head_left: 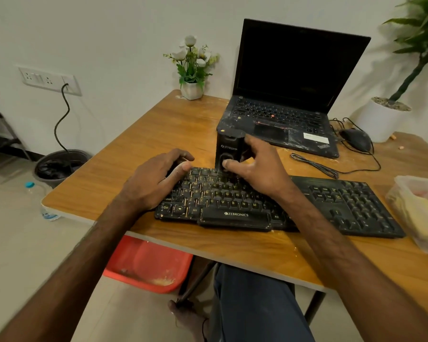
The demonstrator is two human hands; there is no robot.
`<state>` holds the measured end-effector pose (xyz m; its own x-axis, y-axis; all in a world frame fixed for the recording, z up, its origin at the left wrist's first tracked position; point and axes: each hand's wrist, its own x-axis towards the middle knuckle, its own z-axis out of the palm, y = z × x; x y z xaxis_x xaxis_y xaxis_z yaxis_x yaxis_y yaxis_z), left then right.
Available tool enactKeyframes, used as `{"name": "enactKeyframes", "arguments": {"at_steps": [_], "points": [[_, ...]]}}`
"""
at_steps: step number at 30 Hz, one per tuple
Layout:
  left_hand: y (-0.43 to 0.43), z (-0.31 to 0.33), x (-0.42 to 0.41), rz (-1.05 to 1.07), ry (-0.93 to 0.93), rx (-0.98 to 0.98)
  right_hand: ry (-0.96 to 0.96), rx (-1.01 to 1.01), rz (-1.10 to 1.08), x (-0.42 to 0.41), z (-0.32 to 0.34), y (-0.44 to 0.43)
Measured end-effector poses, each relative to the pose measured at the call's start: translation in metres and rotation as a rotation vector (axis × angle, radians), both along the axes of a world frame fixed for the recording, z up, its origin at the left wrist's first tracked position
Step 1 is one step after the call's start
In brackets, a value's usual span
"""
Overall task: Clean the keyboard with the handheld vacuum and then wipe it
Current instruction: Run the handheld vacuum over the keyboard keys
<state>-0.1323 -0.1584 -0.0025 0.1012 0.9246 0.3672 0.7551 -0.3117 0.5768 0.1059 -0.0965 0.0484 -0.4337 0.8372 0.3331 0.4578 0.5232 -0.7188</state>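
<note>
A black keyboard (331, 206) marked ZEBRONICS lies across the near part of the wooden table (158, 129), dusty, with pale crumbs among the keys. A black handheld vacuum (229, 150) stands upright with its lower end on the keyboard's top rows. My right hand (260, 166) is wrapped around the vacuum, thumb on its front button area. At the keyboard's upper left corner my left hand (156, 178) rests with fingers curled over the edge, holding it down.
An open dusty laptop (289, 95) stands behind the vacuum, with a mouse (356, 139) and cables to its right. A plastic bag (420, 213) lies at the right edge. A flower pot (192, 88) stands at the back, a red tub (146, 262) under the table.
</note>
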Motion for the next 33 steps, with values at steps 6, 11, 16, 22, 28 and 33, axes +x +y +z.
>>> {"name": "enactKeyframes", "arguments": {"at_steps": [6,11,16,22,28,33], "points": [[0.0,0.0,0.0,-0.005,-0.001,0.016,-0.058,-0.005,0.15,-0.007,0.0,-0.009],[-0.003,0.002,0.0,0.002,-0.013,0.017,-0.041,0.068,-0.006,-0.019,0.003,0.009],[0.0,-0.001,0.0,0.002,-0.01,0.014,-0.195,0.018,0.176,-0.012,0.01,0.0],[-0.002,0.001,0.001,0.007,-0.014,0.011,-0.2,0.177,0.016,-0.019,0.008,0.008],[-0.001,0.0,0.002,-0.022,0.01,0.038,-0.13,-0.001,0.262,-0.01,0.004,-0.026],[-0.001,0.0,0.0,-0.007,0.006,0.016,-0.123,0.137,-0.009,-0.006,0.002,-0.008]]}}
